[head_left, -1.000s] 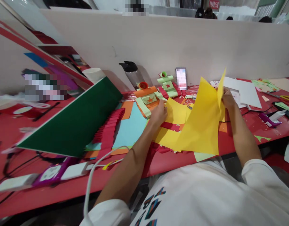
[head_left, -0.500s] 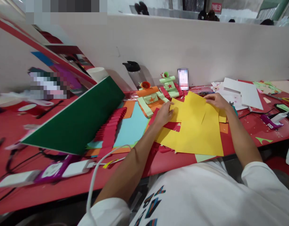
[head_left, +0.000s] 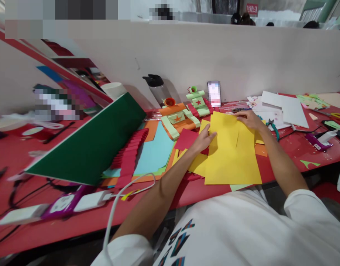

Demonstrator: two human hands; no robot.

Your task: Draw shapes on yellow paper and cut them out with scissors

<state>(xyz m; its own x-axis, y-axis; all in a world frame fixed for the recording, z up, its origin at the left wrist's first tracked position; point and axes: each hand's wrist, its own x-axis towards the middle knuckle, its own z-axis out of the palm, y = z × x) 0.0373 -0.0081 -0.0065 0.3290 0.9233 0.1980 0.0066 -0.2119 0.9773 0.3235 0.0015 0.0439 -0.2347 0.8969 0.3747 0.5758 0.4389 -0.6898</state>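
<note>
Sheet of yellow paper on the red counter, close to the person's front, over smaller yellow pieces, with a short slit in the upper half. At the sheet's left edge, the left hand, forearm slanting up from lower left, back of the hand uppermost, thumb and forefinger spread a little and reaching onto the paper (cannot tell whether clamped). At the sheet's top edge, the right hand, elbow bent, forearm angled inward, wrist dropped, grip pinched on the paper between thumb and fingertips.

Just left of the sheet, a red paper piece. Beyond the sheet to the left, an orange paper figure with a star, then a pale green one. Right of the sheet, near the right wrist, teal-handled pliers. Well left of the sheet, a dark green board, tilted.
</note>
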